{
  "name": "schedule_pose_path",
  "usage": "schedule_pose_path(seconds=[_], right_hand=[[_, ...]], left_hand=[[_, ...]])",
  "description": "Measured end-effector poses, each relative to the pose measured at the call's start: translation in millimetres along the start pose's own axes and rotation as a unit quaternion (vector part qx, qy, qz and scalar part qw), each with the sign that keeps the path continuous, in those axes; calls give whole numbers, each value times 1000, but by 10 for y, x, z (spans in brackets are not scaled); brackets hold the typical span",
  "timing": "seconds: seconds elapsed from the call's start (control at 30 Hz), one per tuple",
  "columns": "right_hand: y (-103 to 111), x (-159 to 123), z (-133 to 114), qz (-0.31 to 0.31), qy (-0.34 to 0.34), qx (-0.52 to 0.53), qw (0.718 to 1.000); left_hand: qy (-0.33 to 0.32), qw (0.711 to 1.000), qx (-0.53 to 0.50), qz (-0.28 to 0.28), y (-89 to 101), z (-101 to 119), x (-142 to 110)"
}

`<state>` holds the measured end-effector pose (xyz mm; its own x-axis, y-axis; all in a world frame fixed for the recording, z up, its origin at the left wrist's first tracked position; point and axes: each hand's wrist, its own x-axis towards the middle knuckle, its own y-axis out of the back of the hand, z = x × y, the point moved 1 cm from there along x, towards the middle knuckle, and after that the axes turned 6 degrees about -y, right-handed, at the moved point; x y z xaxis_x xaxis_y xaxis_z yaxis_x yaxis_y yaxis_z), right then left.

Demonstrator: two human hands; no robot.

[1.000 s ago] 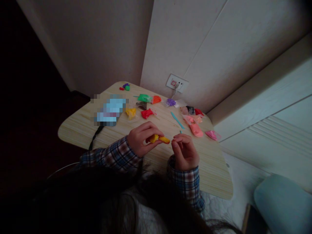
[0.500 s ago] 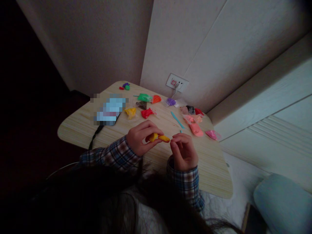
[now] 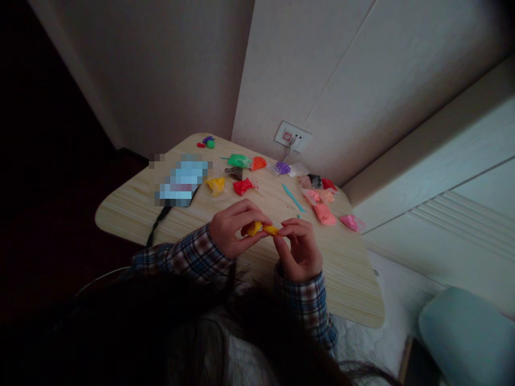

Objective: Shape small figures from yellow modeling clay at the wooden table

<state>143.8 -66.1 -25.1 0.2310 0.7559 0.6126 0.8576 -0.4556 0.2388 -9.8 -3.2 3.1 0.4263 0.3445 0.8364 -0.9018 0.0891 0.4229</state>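
Observation:
Between the thumb and fingers of my left hand [image 3: 232, 229] is a piece of yellow modelling clay [image 3: 270, 230], which sticks out to the right with a darker orange lower edge. More yellow clay shows inside the curl of that hand. My right hand [image 3: 300, 249] has its thumb and fingertips closed on the right end of the yellow clay. Both hands are above the near part of the wooden table. Beyond them lie an open bag of yellow clay [image 3: 216, 186] and a bag of red clay [image 3: 243, 186].
A blue modelling tool [image 3: 293, 198] lies beyond my right hand. Bags of green [image 3: 238, 161], purple [image 3: 282, 168] and coral clay [image 3: 324, 213] are spread across the table [image 3: 346, 292]. A pixelated phone-like device [image 3: 183, 182] with a black cord is at left. Small clay shapes [image 3: 210, 143] sit at the far corner.
My right hand has moved left, from just beside the yellow clay onto its right end. My left hand has stayed nearly in place, still holding the clay.

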Motion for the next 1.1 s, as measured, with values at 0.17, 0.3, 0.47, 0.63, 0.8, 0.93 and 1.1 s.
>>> schedule_pose_path(seconds=[0.17,0.3,0.47,0.63,0.8,0.93,1.1], right_hand=[[-7,-3,-30,14,-25,2,1000],[-3,9,-43,7,-23,45,999],[0,14,-33,-18,-17,62,998],[10,20,-21,-17,-6,52,999],[19,28,-51,-5,-5,41,999],[16,18,-55,-24,-11,76,997],[-3,-1,-21,-44,-25,90,995]], left_hand=[[1,1000,-1,-2,2,3,8],[0,1000,-3,-3,1,11,17],[0,1000,-2,-8,1,14,11],[-2,1000,1,-14,-3,14,1],[-4,1000,1,-15,0,13,6],[-6,1000,-9,-10,2,13,12],[-3,1000,-12,-13,1,10,3]])
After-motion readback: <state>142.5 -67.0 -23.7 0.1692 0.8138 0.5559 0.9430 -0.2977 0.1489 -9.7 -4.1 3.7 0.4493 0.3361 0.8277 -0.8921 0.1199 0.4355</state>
